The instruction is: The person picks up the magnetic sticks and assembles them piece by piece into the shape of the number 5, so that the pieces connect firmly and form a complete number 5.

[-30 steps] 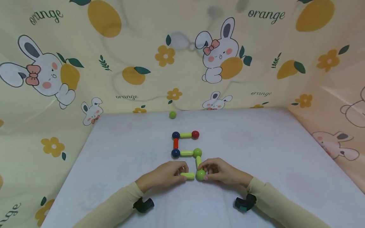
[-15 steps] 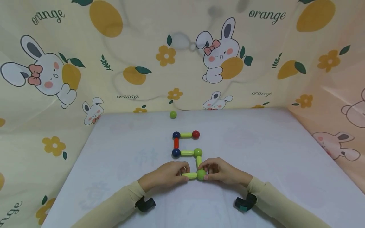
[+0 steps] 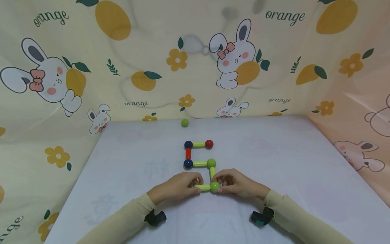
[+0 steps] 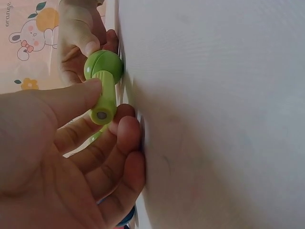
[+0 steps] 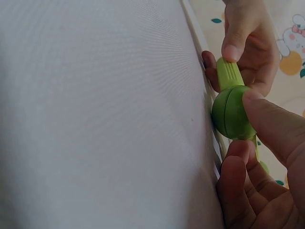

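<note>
Between thumb and fingers, my left hand (image 3: pixel 179 185) pinches a yellow-green magnetic rod (image 4: pixel 106 98) with a metal dot in its near end. The rod's far end touches a green ball (image 5: pixel 233 113), which my right hand (image 3: pixel 239 183) holds between thumb and fingers. From that ball another yellow-green rod (image 3: pixel 212 173) runs back to a second green ball (image 3: pixel 211 163). A further rod (image 3: pixel 199 164) leads left to a dark blue ball (image 3: pixel 188 163). Then come a red rod (image 3: pixel 188 154), another dark blue ball (image 3: pixel 188 144), a yellow-green rod (image 3: pixel 199 144) and a red ball (image 3: pixel 209 144).
A loose green ball (image 3: pixel 185 122) lies at the back of the white tabletop (image 3: pixel 268 149). Behind it rises a cream cloth backdrop (image 3: pixel 161 30) printed with rabbits and oranges. A dark wrist device (image 3: pixel 155 218) sits at the left sleeve, and another (image 3: pixel 262 217) at the right.
The left hand has moved slightly right, and its rod, apart from the front green ball one second ago, now meets it. The right hand has stayed in place.
</note>
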The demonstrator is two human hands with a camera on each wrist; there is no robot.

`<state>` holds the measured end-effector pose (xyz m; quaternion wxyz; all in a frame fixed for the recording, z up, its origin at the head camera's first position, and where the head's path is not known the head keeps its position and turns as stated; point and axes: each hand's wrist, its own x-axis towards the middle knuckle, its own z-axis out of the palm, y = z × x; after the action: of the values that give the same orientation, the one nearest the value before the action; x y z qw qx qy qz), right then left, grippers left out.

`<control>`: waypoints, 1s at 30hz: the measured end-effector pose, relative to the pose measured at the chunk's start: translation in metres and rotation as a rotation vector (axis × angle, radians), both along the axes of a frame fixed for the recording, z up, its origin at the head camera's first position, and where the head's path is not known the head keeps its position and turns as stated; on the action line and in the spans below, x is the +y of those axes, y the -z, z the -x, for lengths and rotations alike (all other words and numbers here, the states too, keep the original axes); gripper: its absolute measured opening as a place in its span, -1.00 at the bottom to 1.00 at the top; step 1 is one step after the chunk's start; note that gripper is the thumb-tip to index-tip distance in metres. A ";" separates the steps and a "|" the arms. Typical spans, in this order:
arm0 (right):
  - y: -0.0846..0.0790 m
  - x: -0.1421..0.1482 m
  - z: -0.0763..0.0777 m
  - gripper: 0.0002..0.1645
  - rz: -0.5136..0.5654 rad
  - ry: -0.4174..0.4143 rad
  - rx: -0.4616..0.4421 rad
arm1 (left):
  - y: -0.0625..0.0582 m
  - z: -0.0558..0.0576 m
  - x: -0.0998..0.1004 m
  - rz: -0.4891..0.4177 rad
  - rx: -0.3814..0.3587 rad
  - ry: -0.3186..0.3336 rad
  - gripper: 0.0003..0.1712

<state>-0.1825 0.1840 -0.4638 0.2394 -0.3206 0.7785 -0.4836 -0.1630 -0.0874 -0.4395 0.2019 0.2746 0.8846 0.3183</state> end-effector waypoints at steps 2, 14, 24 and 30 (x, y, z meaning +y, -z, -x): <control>0.000 0.000 0.000 -0.58 0.002 -0.002 0.004 | 0.000 0.000 0.000 0.000 -0.003 -0.002 -0.83; 0.001 0.001 0.001 -0.58 -0.003 0.002 0.009 | -0.005 0.004 -0.005 -0.004 -0.032 -0.018 -0.81; 0.003 0.002 0.001 -0.57 0.007 0.000 0.009 | -0.027 0.049 -0.031 -0.303 -0.005 -0.131 -0.76; 0.002 0.002 0.001 -0.57 0.004 -0.005 -0.002 | -0.023 0.085 -0.042 -0.411 0.023 -0.303 -0.72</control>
<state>-0.1833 0.1864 -0.4654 0.2406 -0.3228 0.7764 -0.4849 -0.2477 -0.1298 -0.4163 0.0818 0.1778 0.8346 0.5149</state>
